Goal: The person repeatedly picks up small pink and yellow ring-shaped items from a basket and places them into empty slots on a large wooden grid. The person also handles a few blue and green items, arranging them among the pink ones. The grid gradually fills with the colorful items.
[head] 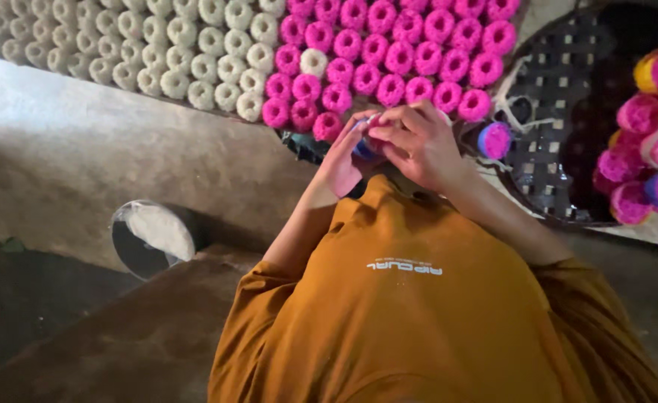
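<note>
— Both hands meet in the middle of the frame: the left hand point(342, 160) cups a small blue piece point(362, 148) from below while the right hand point(417, 142) closes its fingertips over it from above. Why so tight?

— Likely because the piece is tiny and needs pinching to stay put. Most of it is hidden, so I cannot tell its shape

— And around them?

— Just beyond the hands lie rows of fluffy pink rings point(389, 52), each with a dark hole, packed edge to edge, probably to keep them in order. Upper left holds the same rings in cream point(157, 41)

— To the right?

— A dark woven basket point(560, 134) with a loose pink-and-blue ring point(494, 139) at its rim, and more pink, yellow and blue ones point(653, 142) heaped at the right edge. Lower left, a round metal bowl point(152, 237) holds pale powder
</note>
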